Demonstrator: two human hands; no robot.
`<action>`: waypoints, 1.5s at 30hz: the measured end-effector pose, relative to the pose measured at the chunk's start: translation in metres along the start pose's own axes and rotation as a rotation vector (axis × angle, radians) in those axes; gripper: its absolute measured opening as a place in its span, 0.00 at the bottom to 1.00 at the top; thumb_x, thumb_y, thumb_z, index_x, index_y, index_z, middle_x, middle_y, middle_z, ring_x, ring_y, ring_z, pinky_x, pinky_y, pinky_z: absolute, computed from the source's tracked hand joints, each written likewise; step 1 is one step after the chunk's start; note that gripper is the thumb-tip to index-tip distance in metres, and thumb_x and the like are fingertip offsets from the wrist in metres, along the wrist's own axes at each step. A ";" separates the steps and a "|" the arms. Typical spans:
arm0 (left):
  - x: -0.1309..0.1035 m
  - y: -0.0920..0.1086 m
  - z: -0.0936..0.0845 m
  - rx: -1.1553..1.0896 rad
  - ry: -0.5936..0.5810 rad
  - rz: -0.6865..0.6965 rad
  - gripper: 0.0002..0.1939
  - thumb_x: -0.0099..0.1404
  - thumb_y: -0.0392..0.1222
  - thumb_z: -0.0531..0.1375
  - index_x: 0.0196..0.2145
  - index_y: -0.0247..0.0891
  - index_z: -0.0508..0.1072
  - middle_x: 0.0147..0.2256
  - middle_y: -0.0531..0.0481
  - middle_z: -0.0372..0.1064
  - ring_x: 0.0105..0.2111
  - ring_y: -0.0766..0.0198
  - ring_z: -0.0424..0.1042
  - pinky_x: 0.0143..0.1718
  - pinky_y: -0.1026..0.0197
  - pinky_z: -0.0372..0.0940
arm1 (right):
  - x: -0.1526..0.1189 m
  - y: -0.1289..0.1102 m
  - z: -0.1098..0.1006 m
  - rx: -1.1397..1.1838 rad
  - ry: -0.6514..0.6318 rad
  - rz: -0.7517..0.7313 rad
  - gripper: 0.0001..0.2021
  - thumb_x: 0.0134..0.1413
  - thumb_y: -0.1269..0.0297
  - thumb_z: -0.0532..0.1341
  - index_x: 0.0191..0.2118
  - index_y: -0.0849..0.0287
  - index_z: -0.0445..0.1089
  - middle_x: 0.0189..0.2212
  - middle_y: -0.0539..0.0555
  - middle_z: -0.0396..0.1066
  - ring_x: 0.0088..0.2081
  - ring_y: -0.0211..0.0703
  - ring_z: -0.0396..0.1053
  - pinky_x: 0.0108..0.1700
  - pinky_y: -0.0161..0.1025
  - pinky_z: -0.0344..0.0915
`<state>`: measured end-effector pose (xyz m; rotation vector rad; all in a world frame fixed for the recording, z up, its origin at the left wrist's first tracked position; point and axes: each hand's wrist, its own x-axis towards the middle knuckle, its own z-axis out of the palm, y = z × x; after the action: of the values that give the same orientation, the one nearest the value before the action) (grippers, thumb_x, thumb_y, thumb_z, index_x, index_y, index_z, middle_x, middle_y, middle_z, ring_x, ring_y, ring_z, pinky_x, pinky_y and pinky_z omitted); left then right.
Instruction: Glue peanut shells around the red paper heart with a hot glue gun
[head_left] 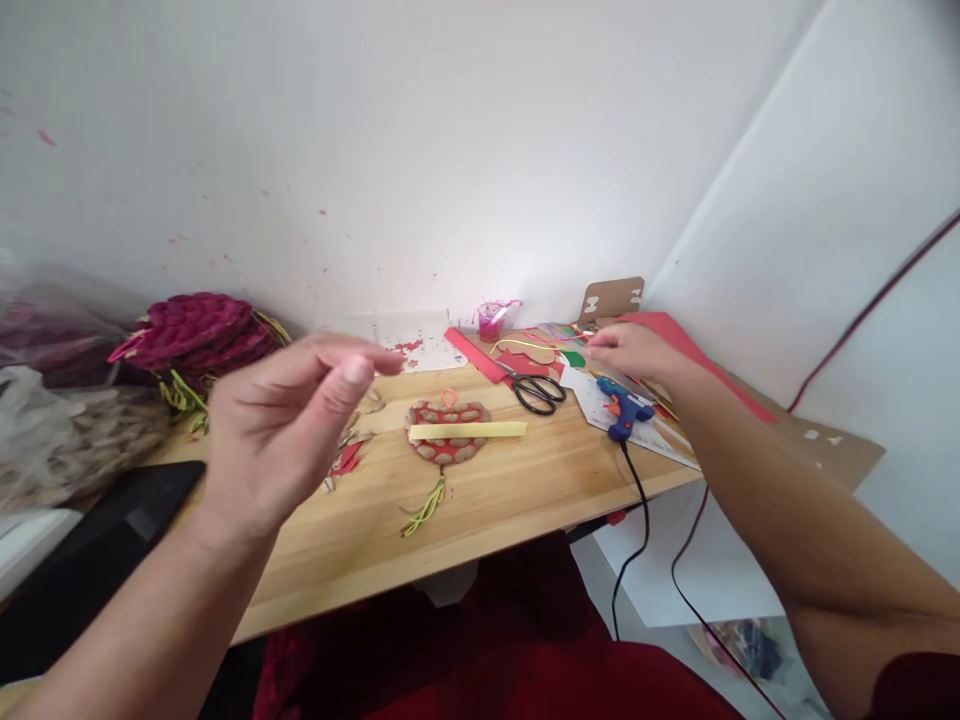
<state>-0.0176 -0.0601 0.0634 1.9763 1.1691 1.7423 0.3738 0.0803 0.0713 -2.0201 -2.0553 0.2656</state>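
Observation:
My left hand is raised over the left part of the table, its thumb and fingertips brought together; whatever may be between them is too small to make out. Farther off on the right, my right hand reaches to the cluttered back of the table, its fingertips by coloured scraps and its fingers partly hidden. Between the hands lies a round red ornament covered with tan discs, with an orange loop on top and a yellow-green tassel below. A pale yellow strip rests across it.
Black-handled scissors and a blue glue gun lie right of the ornament. Behind are a pink-stained cup and red paper. At left are a magenta woven bundle, plastic bags and a black device.

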 end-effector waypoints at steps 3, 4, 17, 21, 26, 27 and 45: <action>-0.008 -0.038 0.008 0.085 -0.113 0.027 0.05 0.71 0.40 0.65 0.38 0.40 0.82 0.35 0.52 0.79 0.36 0.66 0.75 0.40 0.63 0.68 | 0.030 0.029 0.029 -0.049 -0.059 0.045 0.09 0.59 0.60 0.66 0.38 0.59 0.81 0.34 0.53 0.82 0.40 0.50 0.77 0.34 0.35 0.67; -0.009 -0.050 0.011 0.117 -0.152 0.064 0.04 0.70 0.39 0.65 0.37 0.40 0.82 0.33 0.52 0.79 0.34 0.66 0.75 0.39 0.63 0.69 | 0.037 0.036 0.034 -0.062 -0.079 0.051 0.09 0.59 0.61 0.66 0.39 0.59 0.81 0.34 0.53 0.82 0.41 0.49 0.77 0.35 0.35 0.67; -0.026 -0.118 0.025 0.267 -0.267 0.170 0.04 0.70 0.38 0.64 0.39 0.41 0.80 0.33 0.52 0.80 0.31 0.64 0.76 0.36 0.61 0.69 | 0.117 0.054 0.058 -0.158 -0.311 0.032 0.23 0.58 0.56 0.71 0.55 0.59 0.73 0.40 0.54 0.78 0.37 0.45 0.76 0.40 0.41 0.72; -0.026 -0.122 0.021 0.268 -0.242 0.142 0.05 0.70 0.36 0.63 0.39 0.40 0.81 0.32 0.51 0.80 0.31 0.66 0.76 0.34 0.65 0.69 | 0.125 0.056 0.057 -0.140 -0.362 0.080 0.26 0.50 0.55 0.75 0.54 0.57 0.73 0.29 0.49 0.74 0.26 0.39 0.70 0.28 0.34 0.64; -0.025 -0.123 0.021 0.245 -0.241 0.102 0.05 0.69 0.36 0.64 0.39 0.40 0.81 0.31 0.53 0.79 0.29 0.67 0.75 0.33 0.65 0.68 | 0.128 0.057 0.057 -0.108 -0.369 0.105 0.26 0.44 0.52 0.78 0.47 0.56 0.74 0.29 0.50 0.73 0.25 0.38 0.68 0.25 0.34 0.63; -0.026 -0.123 0.021 0.238 -0.243 0.095 0.05 0.69 0.36 0.64 0.39 0.41 0.82 0.31 0.53 0.79 0.29 0.67 0.75 0.32 0.65 0.68 | 0.128 0.057 0.057 -0.101 -0.368 0.107 0.25 0.44 0.52 0.78 0.46 0.56 0.74 0.30 0.51 0.74 0.26 0.39 0.68 0.25 0.34 0.63; -0.026 -0.115 0.020 0.212 -0.252 0.025 0.07 0.70 0.40 0.63 0.39 0.41 0.82 0.32 0.50 0.81 0.30 0.64 0.77 0.33 0.62 0.69 | 0.116 0.055 0.052 -0.074 -0.356 0.043 0.19 0.41 0.68 0.75 0.42 0.58 0.74 0.37 0.53 0.77 0.35 0.42 0.73 0.33 0.33 0.66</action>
<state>-0.0429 0.0020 -0.0361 2.2615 1.2870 1.3756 0.4094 0.1994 0.0103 -2.1942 -2.2536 0.6056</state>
